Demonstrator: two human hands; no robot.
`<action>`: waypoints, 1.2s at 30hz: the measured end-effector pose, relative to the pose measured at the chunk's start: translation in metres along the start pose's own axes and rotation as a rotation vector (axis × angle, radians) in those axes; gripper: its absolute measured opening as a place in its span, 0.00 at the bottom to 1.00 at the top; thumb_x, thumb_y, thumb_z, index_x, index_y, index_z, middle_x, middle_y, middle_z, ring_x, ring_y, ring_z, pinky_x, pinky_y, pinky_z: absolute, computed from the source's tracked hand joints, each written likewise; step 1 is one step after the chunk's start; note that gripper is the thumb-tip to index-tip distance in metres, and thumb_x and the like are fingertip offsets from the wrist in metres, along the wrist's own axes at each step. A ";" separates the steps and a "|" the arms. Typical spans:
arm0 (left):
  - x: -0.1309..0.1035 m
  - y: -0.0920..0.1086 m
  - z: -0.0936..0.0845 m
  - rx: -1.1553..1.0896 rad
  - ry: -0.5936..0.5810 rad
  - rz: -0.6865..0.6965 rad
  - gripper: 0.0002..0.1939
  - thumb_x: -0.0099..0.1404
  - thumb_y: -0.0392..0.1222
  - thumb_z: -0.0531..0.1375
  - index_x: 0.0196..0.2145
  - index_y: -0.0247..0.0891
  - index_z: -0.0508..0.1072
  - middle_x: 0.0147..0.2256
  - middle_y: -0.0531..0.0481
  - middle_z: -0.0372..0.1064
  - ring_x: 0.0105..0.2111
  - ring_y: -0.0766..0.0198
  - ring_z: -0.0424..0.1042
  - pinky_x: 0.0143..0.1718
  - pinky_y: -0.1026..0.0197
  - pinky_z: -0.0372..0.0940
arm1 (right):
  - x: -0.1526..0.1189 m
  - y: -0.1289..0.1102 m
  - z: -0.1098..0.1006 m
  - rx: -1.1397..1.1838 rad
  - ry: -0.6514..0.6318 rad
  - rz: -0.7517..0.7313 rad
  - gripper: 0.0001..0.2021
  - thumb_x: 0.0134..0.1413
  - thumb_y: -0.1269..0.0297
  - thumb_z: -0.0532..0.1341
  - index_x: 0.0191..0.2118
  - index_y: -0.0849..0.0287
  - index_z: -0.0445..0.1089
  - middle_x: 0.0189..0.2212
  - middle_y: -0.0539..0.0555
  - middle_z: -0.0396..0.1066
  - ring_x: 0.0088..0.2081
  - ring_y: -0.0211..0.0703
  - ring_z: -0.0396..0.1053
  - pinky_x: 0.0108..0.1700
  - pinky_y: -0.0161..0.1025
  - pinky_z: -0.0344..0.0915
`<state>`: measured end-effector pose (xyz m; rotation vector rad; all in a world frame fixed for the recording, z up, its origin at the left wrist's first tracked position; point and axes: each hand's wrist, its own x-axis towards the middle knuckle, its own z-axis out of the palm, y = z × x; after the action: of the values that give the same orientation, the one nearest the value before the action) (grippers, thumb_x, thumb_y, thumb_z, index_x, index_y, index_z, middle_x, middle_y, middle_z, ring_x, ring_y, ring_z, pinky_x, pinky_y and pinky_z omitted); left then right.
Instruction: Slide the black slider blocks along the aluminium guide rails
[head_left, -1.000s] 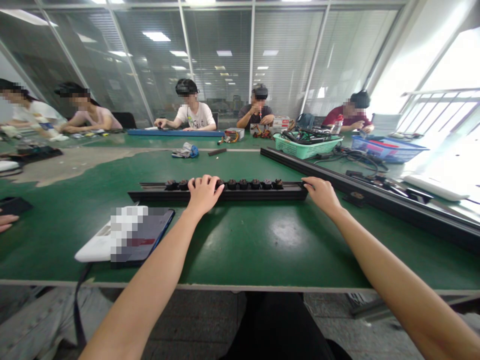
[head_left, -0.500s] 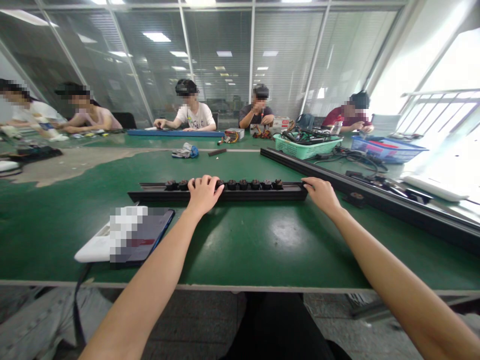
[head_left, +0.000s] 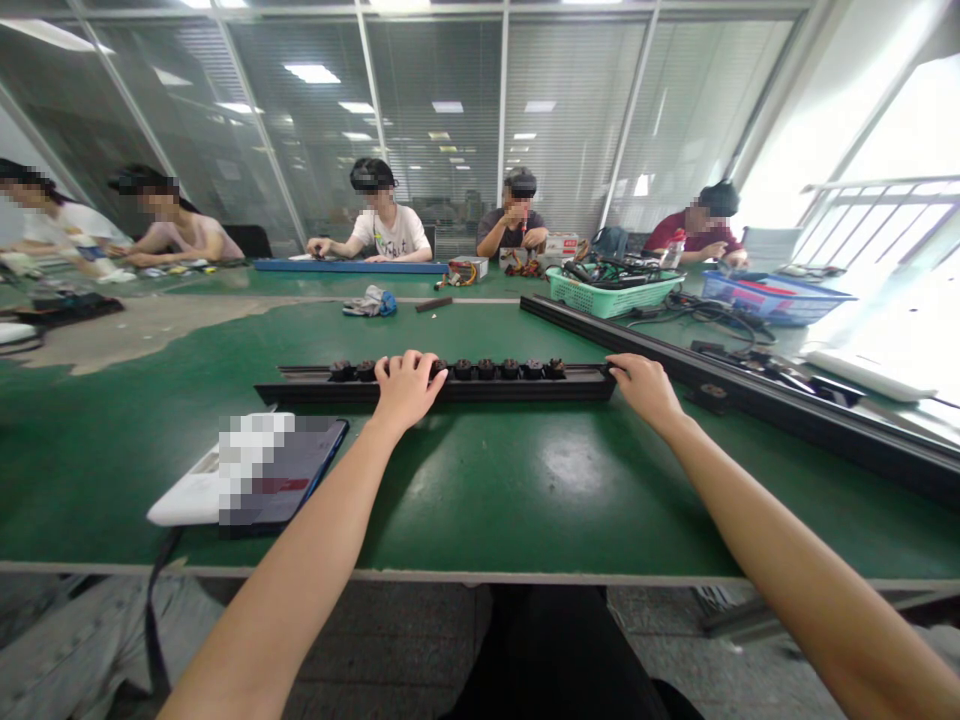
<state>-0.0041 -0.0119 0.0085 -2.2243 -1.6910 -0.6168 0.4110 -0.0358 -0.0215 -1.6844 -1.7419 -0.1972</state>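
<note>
A long black metal rail point(head_left: 525, 390) lies crosswise on the green table in front of me, with a row of several small black round modules point(head_left: 486, 370) seated along its channel. My left hand point(head_left: 409, 385) bends over the rail left of its middle, fingers wrapped across the far side and covering some of the modules. At the right end of the rail, my right hand point(head_left: 639, 385) pinches with thumb and forefinger at a small dark end part. Whether that part is loose or fixed to the rail, I cannot tell.
A longer black rail point(head_left: 750, 390) runs diagonally on the right. Left of my arm lie a phone point(head_left: 300, 480) and a white device point(head_left: 195, 485). Farther back are a green basket point(head_left: 615, 297), a blue basket point(head_left: 780, 300) and a grey-blue cloth point(head_left: 370, 302). Several people sit across the table.
</note>
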 end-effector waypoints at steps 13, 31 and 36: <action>0.000 -0.001 0.001 0.014 0.005 0.007 0.20 0.76 0.53 0.49 0.56 0.43 0.72 0.55 0.40 0.68 0.55 0.45 0.65 0.64 0.39 0.48 | 0.001 0.004 -0.001 -0.020 -0.008 -0.005 0.18 0.63 0.69 0.56 0.53 0.58 0.78 0.54 0.60 0.76 0.56 0.53 0.72 0.62 0.50 0.66; 0.001 0.000 0.000 0.012 -0.003 0.005 0.21 0.76 0.53 0.49 0.57 0.43 0.72 0.55 0.39 0.68 0.56 0.45 0.65 0.64 0.39 0.48 | 0.000 0.004 -0.006 -0.135 -0.034 0.060 0.18 0.65 0.66 0.56 0.54 0.60 0.78 0.50 0.63 0.74 0.51 0.55 0.72 0.58 0.49 0.68; 0.001 -0.001 0.002 0.005 0.003 0.001 0.20 0.76 0.53 0.50 0.56 0.45 0.72 0.56 0.40 0.68 0.56 0.45 0.65 0.64 0.38 0.47 | 0.000 0.004 -0.007 -0.146 -0.010 0.075 0.18 0.64 0.67 0.56 0.53 0.59 0.78 0.49 0.64 0.74 0.51 0.55 0.72 0.57 0.49 0.68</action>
<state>-0.0044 -0.0098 0.0074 -2.2191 -1.6886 -0.6153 0.4172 -0.0396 -0.0178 -1.8549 -1.7029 -0.2884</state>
